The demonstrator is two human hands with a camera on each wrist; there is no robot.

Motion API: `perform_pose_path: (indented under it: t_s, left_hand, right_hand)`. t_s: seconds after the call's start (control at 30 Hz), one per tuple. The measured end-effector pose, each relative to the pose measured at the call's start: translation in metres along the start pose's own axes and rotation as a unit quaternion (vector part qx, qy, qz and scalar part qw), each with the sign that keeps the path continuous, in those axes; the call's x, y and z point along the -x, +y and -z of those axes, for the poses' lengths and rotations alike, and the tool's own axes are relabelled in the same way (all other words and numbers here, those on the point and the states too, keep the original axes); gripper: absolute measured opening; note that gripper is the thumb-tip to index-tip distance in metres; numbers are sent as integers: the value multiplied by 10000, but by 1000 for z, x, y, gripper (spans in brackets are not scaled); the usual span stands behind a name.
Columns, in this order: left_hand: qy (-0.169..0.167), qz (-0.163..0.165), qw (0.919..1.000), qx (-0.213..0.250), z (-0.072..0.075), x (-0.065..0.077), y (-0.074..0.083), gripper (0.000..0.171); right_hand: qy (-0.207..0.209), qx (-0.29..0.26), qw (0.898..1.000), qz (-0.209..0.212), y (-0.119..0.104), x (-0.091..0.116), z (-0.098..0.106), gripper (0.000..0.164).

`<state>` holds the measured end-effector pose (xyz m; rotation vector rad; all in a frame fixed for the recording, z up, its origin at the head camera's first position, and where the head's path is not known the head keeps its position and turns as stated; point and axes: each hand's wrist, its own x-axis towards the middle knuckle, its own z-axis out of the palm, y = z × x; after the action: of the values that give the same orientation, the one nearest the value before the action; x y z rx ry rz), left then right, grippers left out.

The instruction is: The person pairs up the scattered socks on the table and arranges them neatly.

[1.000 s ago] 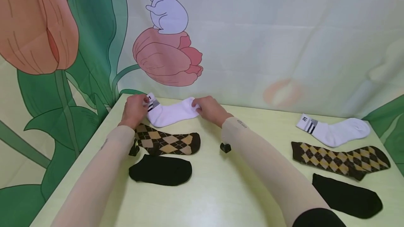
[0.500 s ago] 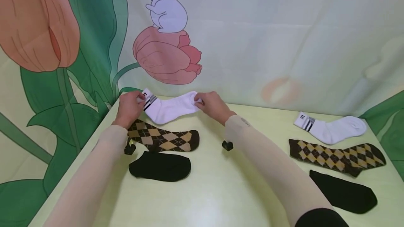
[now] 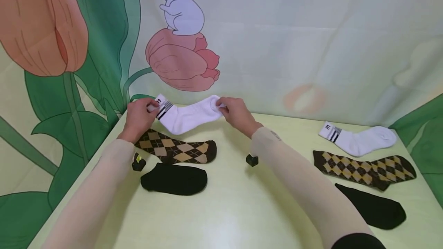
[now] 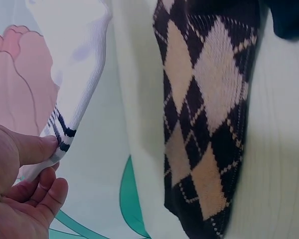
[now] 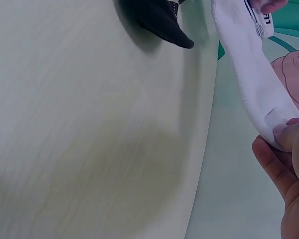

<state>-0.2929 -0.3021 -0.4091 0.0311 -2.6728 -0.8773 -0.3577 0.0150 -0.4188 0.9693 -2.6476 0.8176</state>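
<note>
White sock: my left hand pinches the cuff, my right hand the toe; light, even tension should prevent twisting

Sock — white, black-striped

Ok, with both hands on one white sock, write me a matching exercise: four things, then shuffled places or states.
Column 1
1. left hand
2. right hand
3. left black sock
4. right white sock

Column 2
A. on the far side of the right patterned sock
B. pinches the plain end of the held white sock
C. on the near side of the left patterned sock
D. pinches the striped end of the held white sock

Pairs: 1-D, 2-B, 3-C, 4-A
</note>
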Motion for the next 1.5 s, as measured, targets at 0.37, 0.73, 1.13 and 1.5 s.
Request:
perform_pose_path:
  t_s: [0.37, 0.73, 1.13, 1.5]
  left_hand:
    - [126, -469, 9988, 68, 6, 12, 15, 13]
    - [26, -670, 9975, 209, 4, 25, 29, 13]
    - [-206, -750, 9965, 319, 1, 43, 39, 12]
    - [-305, -1009, 9936, 418, -1, 54, 50, 9]
  right_hand:
    - [136, -122, 9995, 264, 1, 16, 17, 24]
    - [94, 74, 9991, 407, 3, 40, 35, 31]
    - [209, -182, 9982, 526, 3, 70, 49, 23]
    - [141, -515, 9982, 271, 6, 94, 61, 25]
